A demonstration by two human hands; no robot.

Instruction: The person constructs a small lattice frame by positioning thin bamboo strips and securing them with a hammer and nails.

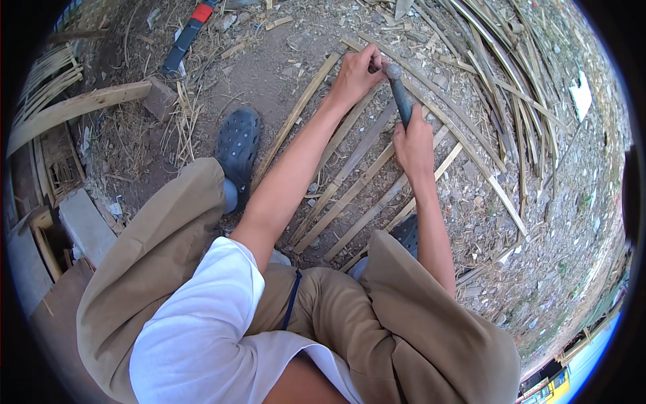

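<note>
Several split bamboo strips point(350, 182) lie side by side on the dirt in front of my feet, with a long strip point(464, 145) laid across them. My right hand point(414, 145) is closed around the grey-blue handle of a tool point(402, 101) that stands upright, its rounded top end up beside my left fingers. My left hand point(356, 73) reaches farther out and pinches the far end of the crossing strip right next to the tool's top. What the fingertips hold besides the strip is too small to tell.
My feet in black perforated clogs point(237, 145) stand at either side of the strips. A heap of long bamboo strips point(498, 60) lies at the upper right. A knife-like tool with a red and black handle point(187, 37), a brick point(160, 97) and a wooden plank point(74, 108) lie at the upper left.
</note>
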